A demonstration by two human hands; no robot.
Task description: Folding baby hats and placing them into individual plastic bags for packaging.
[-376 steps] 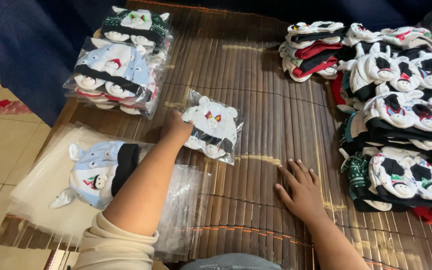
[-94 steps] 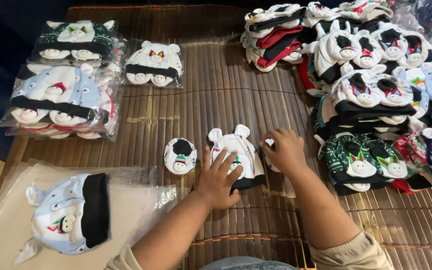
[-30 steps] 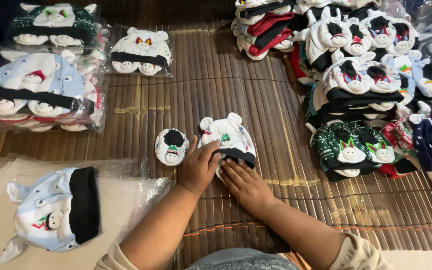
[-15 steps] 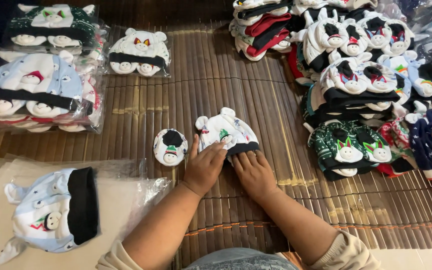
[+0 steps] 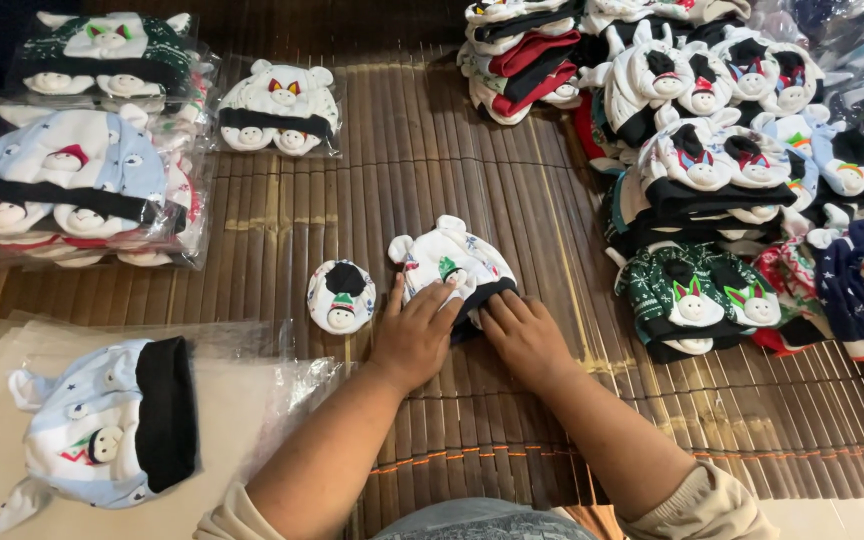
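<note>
A small white baby hat [image 5: 452, 262] with little ears and a black cuff lies on the bamboo mat [image 5: 382, 200] in the middle. My left hand [image 5: 414, 335] rests flat on its near left part. My right hand [image 5: 524, 335] presses on the black cuff at its near right edge. Both hands touch the hat with the fingers stretched out. A small round white and black mitten [image 5: 341, 296] lies just left of the hat, apart from my hands.
Bagged hat sets [image 5: 72, 190] are stacked at the far left, with one bagged white set [image 5: 280, 105] beside them. Piles of loose hats [image 5: 722, 170] fill the right side. A pale blue hat [image 5: 102, 430] lies on clear plastic bags at the near left.
My hands have slid slightly toward me on the white hat, the right hand now at the black cuff. The hat lies a bit more turned than half a second ago.
</note>
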